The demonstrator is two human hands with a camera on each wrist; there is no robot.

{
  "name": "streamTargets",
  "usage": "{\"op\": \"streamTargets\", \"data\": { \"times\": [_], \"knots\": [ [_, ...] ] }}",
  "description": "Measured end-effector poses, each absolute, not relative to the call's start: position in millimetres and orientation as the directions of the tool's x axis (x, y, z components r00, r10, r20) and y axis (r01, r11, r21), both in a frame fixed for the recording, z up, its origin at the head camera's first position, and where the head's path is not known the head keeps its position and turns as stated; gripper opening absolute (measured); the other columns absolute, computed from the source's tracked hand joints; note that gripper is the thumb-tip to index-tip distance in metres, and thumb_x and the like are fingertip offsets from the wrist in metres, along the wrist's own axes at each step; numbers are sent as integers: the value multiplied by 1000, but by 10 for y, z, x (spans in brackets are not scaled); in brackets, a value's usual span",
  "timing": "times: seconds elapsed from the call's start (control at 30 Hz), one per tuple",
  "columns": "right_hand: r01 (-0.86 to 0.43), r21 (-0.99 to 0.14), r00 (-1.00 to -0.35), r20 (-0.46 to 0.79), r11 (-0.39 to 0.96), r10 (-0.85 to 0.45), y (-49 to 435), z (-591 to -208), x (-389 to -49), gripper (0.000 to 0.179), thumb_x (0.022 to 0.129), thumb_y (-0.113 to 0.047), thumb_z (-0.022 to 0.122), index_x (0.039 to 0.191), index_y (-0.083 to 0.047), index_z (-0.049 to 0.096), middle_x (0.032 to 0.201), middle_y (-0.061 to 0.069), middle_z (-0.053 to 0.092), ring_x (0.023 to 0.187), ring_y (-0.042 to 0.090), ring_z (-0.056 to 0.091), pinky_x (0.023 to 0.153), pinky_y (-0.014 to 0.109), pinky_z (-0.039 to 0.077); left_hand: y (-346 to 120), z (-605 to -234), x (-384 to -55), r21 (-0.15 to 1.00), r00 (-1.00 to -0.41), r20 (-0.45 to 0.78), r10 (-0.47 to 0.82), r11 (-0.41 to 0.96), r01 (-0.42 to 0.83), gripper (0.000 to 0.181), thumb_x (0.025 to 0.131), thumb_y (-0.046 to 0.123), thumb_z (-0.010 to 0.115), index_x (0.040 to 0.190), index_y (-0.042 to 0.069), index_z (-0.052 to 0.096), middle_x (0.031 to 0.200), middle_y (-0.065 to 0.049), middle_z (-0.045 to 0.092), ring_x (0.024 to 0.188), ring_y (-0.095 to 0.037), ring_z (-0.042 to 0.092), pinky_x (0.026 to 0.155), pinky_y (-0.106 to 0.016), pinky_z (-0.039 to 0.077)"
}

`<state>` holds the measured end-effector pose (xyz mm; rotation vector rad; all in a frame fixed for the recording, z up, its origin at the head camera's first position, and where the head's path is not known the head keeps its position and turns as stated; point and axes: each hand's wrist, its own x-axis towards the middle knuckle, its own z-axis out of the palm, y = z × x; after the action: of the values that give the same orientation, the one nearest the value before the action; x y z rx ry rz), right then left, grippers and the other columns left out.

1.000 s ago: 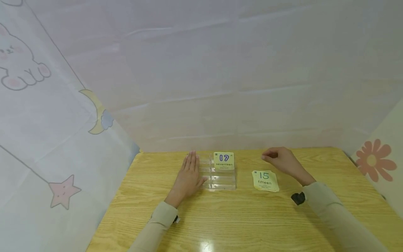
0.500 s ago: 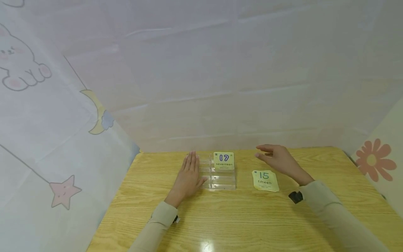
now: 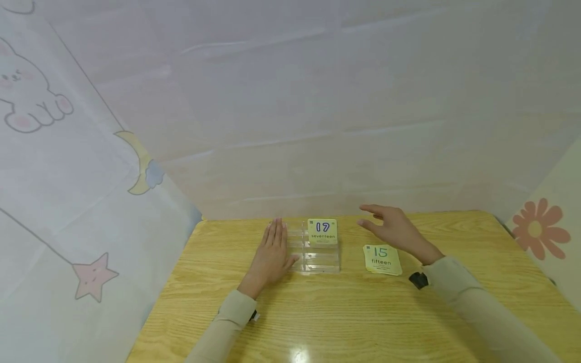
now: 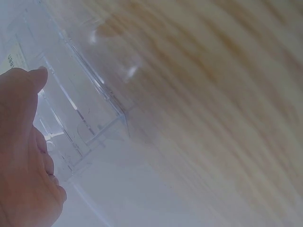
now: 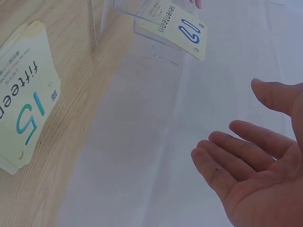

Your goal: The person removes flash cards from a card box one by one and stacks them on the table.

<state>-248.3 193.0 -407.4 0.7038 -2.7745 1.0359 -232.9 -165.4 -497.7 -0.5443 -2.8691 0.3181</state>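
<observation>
A clear plastic tiered rack [image 3: 321, 262] stands near the back of the table, and a "17 seventeen" card [image 3: 323, 232] sits in its top right slot. My left hand [image 3: 271, 254] rests on the rack's left side with straight fingers, also seen in the left wrist view. To the rack's right lies a stack of cards [image 3: 382, 260] with "15 fifteen" on top. Above and behind that stack is my right hand [image 3: 394, 228], raised off the table; its fingers and thumb are apart and hold nothing, as the right wrist view shows.
The wooden table [image 3: 336, 312] carries the rack and the card stack. A pale cloth backdrop [image 3: 272, 126] hangs right behind its far edge, and a printed side cloth [image 3: 54, 201] closes off the left.
My right hand has moved left and slightly back toward the rack, its thumb and fingers spreading apart from near touching. My left hand, the rack and the cards stay in place.
</observation>
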Motion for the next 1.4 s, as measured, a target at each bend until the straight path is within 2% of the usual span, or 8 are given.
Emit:
{"op": "streamTargets", "data": {
  "times": [0.3,0.47,0.7,0.8,0.93,1.1,1.2,1.4],
  "knots": [
    [-477,-582,-876,250,659,-413,1797,-4082,-2513,61,106,-41,63,154,-4,53,157,23,53,133,51,60,111,69,48,-1656,-4953,-2319,-257,-907,166,386,905,338,95,108,60,42,165,-9,9,174,-29,1,166,-41,8,137,-50,11],
    [-494,-569,-867,262,657,-424,1713,-4085,-2515,60,105,-39,64,153,-5,54,125,24,74,93,40,74,99,59,57,-1657,-4954,-2327,-258,-907,161,389,904,342,94,109,60,41,165,-9,9,174,-29,1,166,-41,9,137,-50,12],
    [-499,-591,-859,244,634,-450,1615,-4087,-2541,62,105,-34,65,157,-4,47,157,23,54,135,52,59,111,66,50,-1669,-4984,-2343,-269,-906,170,387,903,335,94,108,61,40,165,-8,10,175,-29,7,166,-40,8,137,-50,13],
    [-505,-596,-853,236,624,-465,1570,-4092,-2545,62,105,-32,65,158,-5,46,134,28,69,82,36,75,113,63,49,-1675,-4982,-2344,-271,-905,177,386,904,332,94,108,61,41,165,-8,11,175,-29,10,166,-40,8,137,-50,14],
    [-531,-584,-836,244,614,-491,1508,-4110,-2548,62,105,-31,65,158,-5,46,119,29,74,48,11,33,113,58,50,-1684,-4975,-2342,-262,-907,178,381,907,330,94,108,61,41,165,-8,12,175,-29,12,166,-40,8,136,-50,15],
    [-581,-530,-807,276,618,-523,1438,-4154,-2567,62,104,-29,67,155,0,48,158,23,53,104,30,74,119,60,46,-1687,-4983,-2344,-252,-912,167,374,911,328,94,109,61,39,165,-8,9,175,-29,10,166,-40,7,137,-50,12],
    [-602,-499,-794,287,623,-536,1401,-4184,-2573,62,104,-28,68,155,0,49,158,22,53,144,41,54,119,59,46,-1690,-4991,-2342,-251,-913,164,375,910,329,94,109,61,39,165,-8,9,175,-29,10,166,-40,7,137,-50,12],
    [-641,-423,-766,312,640,-562,1330,-4226,-2564,62,103,-28,70,153,2,50,155,22,56,142,40,57,116,55,50,-1696,-5000,-2346,-249,-913,155,378,909,334,94,109,61,39,165,-8,8,175,-29,3,166,-40,3,137,-50,10]
  ]
}}
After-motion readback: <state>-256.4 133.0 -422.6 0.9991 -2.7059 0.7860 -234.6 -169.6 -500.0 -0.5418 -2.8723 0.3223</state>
